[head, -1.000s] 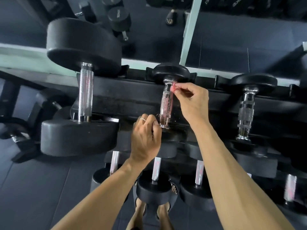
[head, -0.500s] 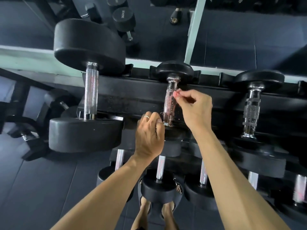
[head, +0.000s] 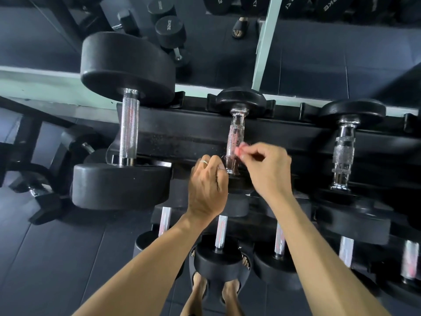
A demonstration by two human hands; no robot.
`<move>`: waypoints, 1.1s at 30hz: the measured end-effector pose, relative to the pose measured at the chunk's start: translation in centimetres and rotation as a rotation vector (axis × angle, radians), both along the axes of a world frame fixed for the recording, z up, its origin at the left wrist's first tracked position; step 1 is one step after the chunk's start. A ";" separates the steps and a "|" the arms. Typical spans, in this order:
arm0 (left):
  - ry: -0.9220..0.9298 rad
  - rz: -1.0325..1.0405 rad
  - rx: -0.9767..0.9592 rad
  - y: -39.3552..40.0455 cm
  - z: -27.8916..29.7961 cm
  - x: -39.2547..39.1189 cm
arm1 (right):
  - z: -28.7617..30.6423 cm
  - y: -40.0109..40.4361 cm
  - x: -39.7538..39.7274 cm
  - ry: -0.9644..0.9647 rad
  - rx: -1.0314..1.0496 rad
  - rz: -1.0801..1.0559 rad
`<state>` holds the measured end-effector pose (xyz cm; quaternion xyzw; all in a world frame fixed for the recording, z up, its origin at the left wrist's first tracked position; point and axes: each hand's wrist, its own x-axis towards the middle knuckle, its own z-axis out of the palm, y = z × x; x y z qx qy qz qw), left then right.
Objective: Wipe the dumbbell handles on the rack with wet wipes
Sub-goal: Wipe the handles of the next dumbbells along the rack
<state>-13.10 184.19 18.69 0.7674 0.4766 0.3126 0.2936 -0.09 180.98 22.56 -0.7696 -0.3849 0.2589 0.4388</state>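
Since the earlier frames, the right hand (head: pixel 268 169) has travelled down the handle (head: pixel 235 142) of the middle dumbbell (head: pixel 239 100), from just under the far head to the lower part of the shaft, while the left hand (head: pixel 209 185) has stayed beside the near end of that handle. Head view: the dumbbell lies on the top tier of the rack (head: pixel 193 131), far head against the back rail, near head hidden under the two hands. The right thumb and forefinger are pinched shut on something small with a pink tip (head: pixel 242 149), held against the right side of the knurled shaft; whether it is a folded wipe cannot be told. The left hand is curled closed, ring (head: pixel 204 162) uppermost, its fingertips touching or just beside the collar at the handle's base; whether it holds anything cannot be told. A larger dumbbell (head: pixel 127 71) sits to the left and a chromed one (head: pixel 344 151) to the right, both untouched. To do this step well, judged from the layout: keep the left hand steadying the near end so the weight does not roll in its cradle, run the wipe the full length of the knurling, and work around the shaft so the hidden underside is covered before proceeding to the next handle.
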 end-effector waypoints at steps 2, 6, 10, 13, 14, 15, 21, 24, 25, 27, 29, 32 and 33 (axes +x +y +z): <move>-0.008 -0.005 0.016 0.0 -0.1 0.0 | -0.3 -0.5 -0.3 0.045 -0.015 -0.004; 0.007 -0.002 -0.016 -0.1 0.0 -0.2 | -0.1 2.9 0.8 0.131 0.088 -0.158; 0.020 -0.013 -0.038 -0.1 0.0 -0.3 | 0.2 1.5 0.7 0.120 0.030 -0.082; 0.024 -0.019 -0.054 0.0 0.1 -0.4 | 0.0 -1.6 -0.3 0.092 -0.088 0.043; 0.028 -0.016 -0.079 0.0 0.3 -0.4 | -0.1 -1.7 -0.2 0.079 -0.085 0.060; 0.032 -0.015 -0.103 0.0 0.5 -0.5 | -0.2 -1.2 0.0 0.075 -0.061 0.055; 0.096 -0.111 -0.232 -0.4 1.0 -2.0 | -0.3 1.6 0.8 0.226 0.038 -0.079; 0.107 -0.120 -0.217 0.0 1.0 -2.4 | -0.2 -0.5 0.9 0.193 -0.130 0.099; 0.104 -0.132 -0.198 0.2 1.1 -2.5 | -0.2 -0.9 0.9 0.179 -0.175 0.136; 0.105 -0.160 -0.162 0.7 1.2 -2.9 | -0.1 -0.9 0.6 0.155 -0.166 0.142; 0.095 -0.173 -0.165 1.1 1.3 -3.5 | 0.1 0.4 0.2 0.179 -0.072 0.046; 0.063 -0.173 -0.238 1.5 1.3 -4.7 | 0.4 2.0 -0.6 0.213 0.003 -0.057; 0.060 -0.172 -0.249 1.5 1.3 -5.0 | 0.3 1.8 -0.8 0.209 -0.010 -0.051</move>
